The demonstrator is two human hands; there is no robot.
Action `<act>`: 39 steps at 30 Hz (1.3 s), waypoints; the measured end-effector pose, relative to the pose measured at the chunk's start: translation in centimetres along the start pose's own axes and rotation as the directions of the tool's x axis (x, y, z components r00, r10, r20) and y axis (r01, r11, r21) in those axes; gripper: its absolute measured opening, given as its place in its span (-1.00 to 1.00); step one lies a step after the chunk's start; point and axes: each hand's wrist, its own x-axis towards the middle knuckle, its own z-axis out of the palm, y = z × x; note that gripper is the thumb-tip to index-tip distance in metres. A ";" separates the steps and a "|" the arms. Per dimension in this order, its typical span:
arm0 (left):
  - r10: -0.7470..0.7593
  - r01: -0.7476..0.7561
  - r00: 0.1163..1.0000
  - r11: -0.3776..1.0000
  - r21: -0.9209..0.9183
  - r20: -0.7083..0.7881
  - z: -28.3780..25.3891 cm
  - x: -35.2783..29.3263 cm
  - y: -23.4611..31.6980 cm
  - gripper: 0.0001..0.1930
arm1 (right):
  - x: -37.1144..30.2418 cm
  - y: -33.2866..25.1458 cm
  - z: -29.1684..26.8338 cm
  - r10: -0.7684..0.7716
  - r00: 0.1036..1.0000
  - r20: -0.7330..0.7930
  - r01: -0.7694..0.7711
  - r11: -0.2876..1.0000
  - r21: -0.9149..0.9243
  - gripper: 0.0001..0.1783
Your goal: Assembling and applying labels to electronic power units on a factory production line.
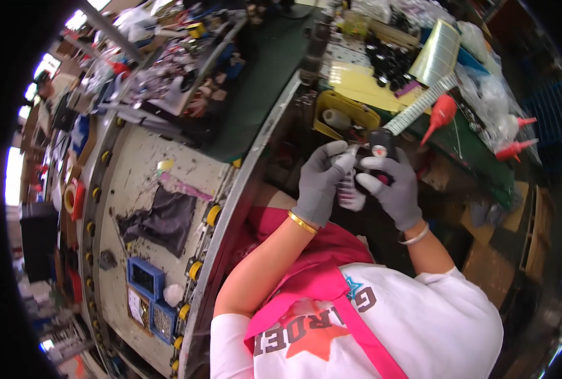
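Both hands wear grey gloves and are raised close together in front of my body. My left hand (319, 180) has thumb and fingers closed on a small whitish piece, too blurred to name. Just below its fingertips shows a white item with reddish stripes (349, 191); which hand bears it I cannot tell. My right hand (391, 189) is curled with its fingertips at a black, rounded piece (382, 144) with a pale round mark on it. Beyond the hands stands a yellow bin (347, 108) with a whitish roll inside.
At the right bench lie a red squeeze bulb (442, 115), a heap of black parts (391, 60), a pale yellow roll (437, 52) and plastic bags (489, 88). Leftward, a roller-edged conveyor carries a dark cloth (161, 218) and blue boxes (145, 278). A metal rail (246, 170) runs beside me.
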 end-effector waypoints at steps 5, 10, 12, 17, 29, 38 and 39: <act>0.437 -0.324 0.900 0.683 0.655 -0.011 -9.1 -0.9 -1.2 -0.45 | 0.6 -2.8 1.3 -0.001 0.990 -0.141 0.012 0.997 0.074 -0.79; 0.333 -0.432 0.900 0.769 0.471 0.283 -9.7 -4.0 4.8 -0.54 | 1.8 -4.6 2.1 -0.388 0.844 0.369 0.302 0.914 0.271 -0.30; -0.180 0.059 0.933 0.930 0.363 0.310 -9.0 -9.2 11.6 -0.47 | 2.1 -5.5 4.7 -0.488 0.695 0.528 0.451 0.868 0.208 0.00; 0.071 -0.200 0.887 0.950 0.241 0.457 -13.1 -15.4 12.3 -0.39 | 2.9 -13.0 9.9 -0.589 0.269 0.762 0.534 0.750 0.391 0.12; 0.043 -0.051 0.961 0.998 0.023 0.272 -20.0 -23.3 10.8 -0.23 | 1.2 -22.5 15.0 -0.641 0.027 0.767 0.546 0.652 0.526 -0.12; 0.068 -0.058 0.952 0.997 -0.043 0.298 -20.7 -26.4 11.1 -0.16 | -0.2 -23.2 17.4 -0.649 -0.094 0.755 0.628 0.550 0.551 -0.03; 0.062 -0.048 0.951 0.997 -0.054 0.303 -20.7 -26.8 11.2 -0.17 | -0.2 -23.4 17.5 -0.620 -0.093 0.779 0.621 0.575 0.532 -0.04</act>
